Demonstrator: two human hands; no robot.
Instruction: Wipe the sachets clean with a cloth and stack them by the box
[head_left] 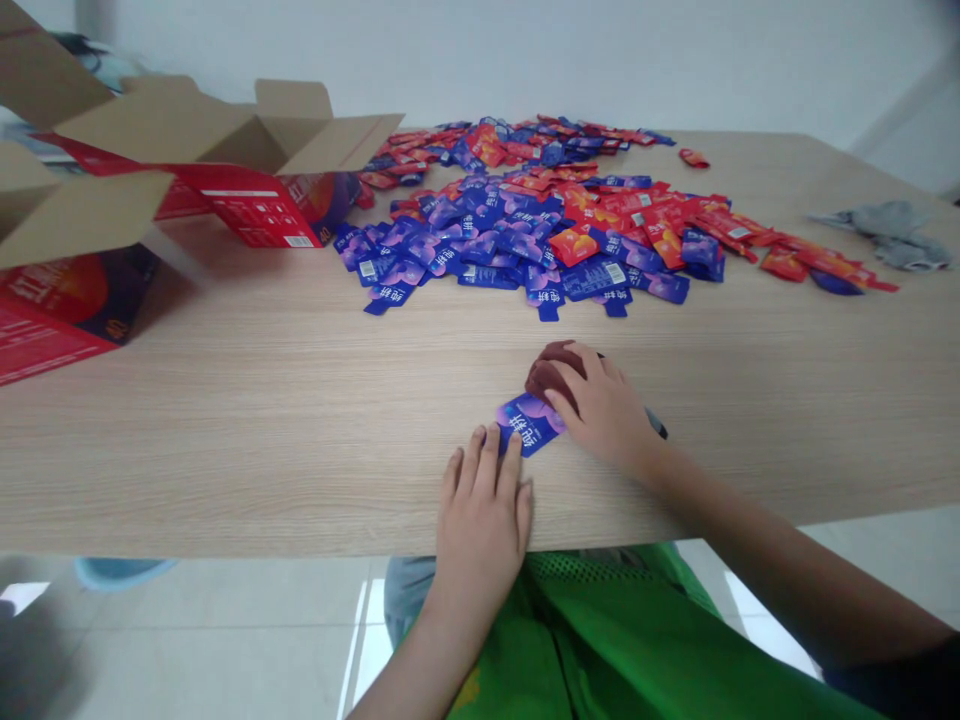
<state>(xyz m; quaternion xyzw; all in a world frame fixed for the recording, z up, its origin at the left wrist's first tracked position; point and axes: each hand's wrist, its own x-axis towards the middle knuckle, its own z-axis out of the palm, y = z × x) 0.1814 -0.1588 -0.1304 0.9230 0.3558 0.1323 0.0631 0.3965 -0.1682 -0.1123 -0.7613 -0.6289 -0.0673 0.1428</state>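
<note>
A single blue-purple sachet [527,422] lies flat on the wooden table [262,420] near its front edge. My left hand [484,505] rests flat on the table with its fingers together, the fingertips touching the sachet's lower left end. My right hand [600,405] is curled over a dark red rounded object [551,368] that sits on the sachet's right end; a dark slender piece pokes out beside the wrist. What the dark red object is, I cannot make out.
A big heap of blue and red sachets [570,215] covers the far middle and right of the table. Open red cardboard boxes [247,165] stand at the far left. A grey cloth [896,232] lies at the right edge.
</note>
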